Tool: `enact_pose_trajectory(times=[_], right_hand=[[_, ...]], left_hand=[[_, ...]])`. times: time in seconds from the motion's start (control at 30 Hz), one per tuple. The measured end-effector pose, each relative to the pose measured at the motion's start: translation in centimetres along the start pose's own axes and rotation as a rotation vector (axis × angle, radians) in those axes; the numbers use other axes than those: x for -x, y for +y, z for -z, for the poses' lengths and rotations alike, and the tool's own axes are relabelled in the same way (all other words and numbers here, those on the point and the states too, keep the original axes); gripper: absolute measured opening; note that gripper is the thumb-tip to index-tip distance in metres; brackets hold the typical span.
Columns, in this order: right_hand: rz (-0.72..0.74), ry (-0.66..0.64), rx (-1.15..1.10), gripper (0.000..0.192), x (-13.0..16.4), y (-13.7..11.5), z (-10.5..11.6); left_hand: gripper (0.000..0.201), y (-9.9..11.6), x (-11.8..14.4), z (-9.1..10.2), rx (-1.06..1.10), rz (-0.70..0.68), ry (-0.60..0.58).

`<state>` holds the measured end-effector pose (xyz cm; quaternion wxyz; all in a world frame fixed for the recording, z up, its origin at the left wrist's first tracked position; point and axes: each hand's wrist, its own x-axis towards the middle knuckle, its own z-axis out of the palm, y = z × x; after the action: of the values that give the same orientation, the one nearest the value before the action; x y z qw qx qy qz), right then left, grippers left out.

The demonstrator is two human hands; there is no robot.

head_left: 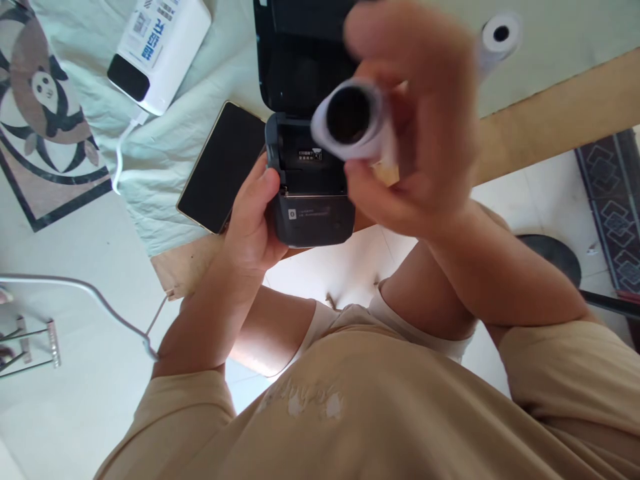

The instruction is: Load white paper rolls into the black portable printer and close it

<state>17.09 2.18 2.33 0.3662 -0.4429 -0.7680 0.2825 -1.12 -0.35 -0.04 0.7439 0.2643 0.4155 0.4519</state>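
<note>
Currently, a black device (316, 223) with its lid (305, 60) raised is gripped along one side by the left hand (254, 217), at the table (550, 110). A white paper roll (367, 148) is clasped by the blurred right hand (425, 127), over the device's open compartment (300, 143).

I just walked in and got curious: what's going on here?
A person is handling a small black device with both hands busy. The left hand grips the device's side; its lid stands open. The right hand, blurred, holds a white roll up by the open compartment, not seated in it. A dark-screened phone lies just left of the device, and a second roll stands out beyond the right hand.
</note>
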Motion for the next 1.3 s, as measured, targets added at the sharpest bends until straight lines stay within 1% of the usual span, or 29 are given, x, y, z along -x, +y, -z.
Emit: enact_pose_trajectory(times=[0.07,0.1,0.2,0.3,0.37,0.43,0.6,0.8,0.87,0.97,1.0,1.07,1.17,1.3], right_hand=[[0.061,-0.002,0.113,0.053,-0.3,-0.3,-0.5],[0.067,0.002,0.184,0.052,-0.5,-0.5,-0.7],[0.037,0.001,0.362,0.04,-1.0,-1.2,-1.0],[0.024,-0.04,0.408,0.031,-1.3,-1.4,-1.0],[0.034,-0.048,0.409,0.03,-1.3,-1.3,-0.8],[0.053,-0.051,0.403,0.029,-1.3,-1.2,-0.7],[0.074,-0.054,0.401,0.03,-1.2,-1.1,-0.7],[0.09,-0.011,0.42,0.031,-1.2,-0.9,-0.8],[0.066,-0.044,0.401,0.031,-1.2,-0.8,-0.9],[0.046,-0.111,0.368,0.019,-1.3,-0.6,-0.9],[0.045,-0.121,0.363,0.02,-1.3,-0.5,-1.0],[0.041,-0.121,0.363,0.029,-1.3,-0.4,-1.0],[0.048,-0.078,0.366,0.03,-1.1,-0.4,-1.1],[0.129,0.016,0.338,0.022,-0.7,-0.7,-1.3]], left_hand=[[0.041,0.0,0.0,0.0,0.01,0.002,-0.018],[0.04,0.0,0.1,0.0,0.013,-0.004,-0.021],[0.04,-0.1,0.1,0.0,0.03,-0.026,-0.008],[0.044,-0.2,0.2,0.0,0.038,-0.013,0.019],[0.045,-0.2,0.2,0.0,0.019,-0.021,0.041],[0.042,-0.3,0.1,0.0,-0.005,-0.051,0.049],[0.03,-0.3,0.0,0.0,-0.025,-0.1,0.019],[0.035,-0.4,-0.1,0.0,-0.046,-0.123,0.035],[0.036,-0.4,-0.1,0.0,-0.051,-0.12,0.038],[0.036,-0.3,0.0,0.0,-0.048,-0.1,0.035],[0.036,-0.2,0.0,0.0,-0.047,-0.092,0.033],[0.036,-0.2,0.0,0.1,-0.05,-0.077,0.027],[0.038,-0.1,0.1,0.2,-0.042,-0.068,0.022],[0.037,-0.1,0.0,0.1,-0.001,-0.065,-0.006]])
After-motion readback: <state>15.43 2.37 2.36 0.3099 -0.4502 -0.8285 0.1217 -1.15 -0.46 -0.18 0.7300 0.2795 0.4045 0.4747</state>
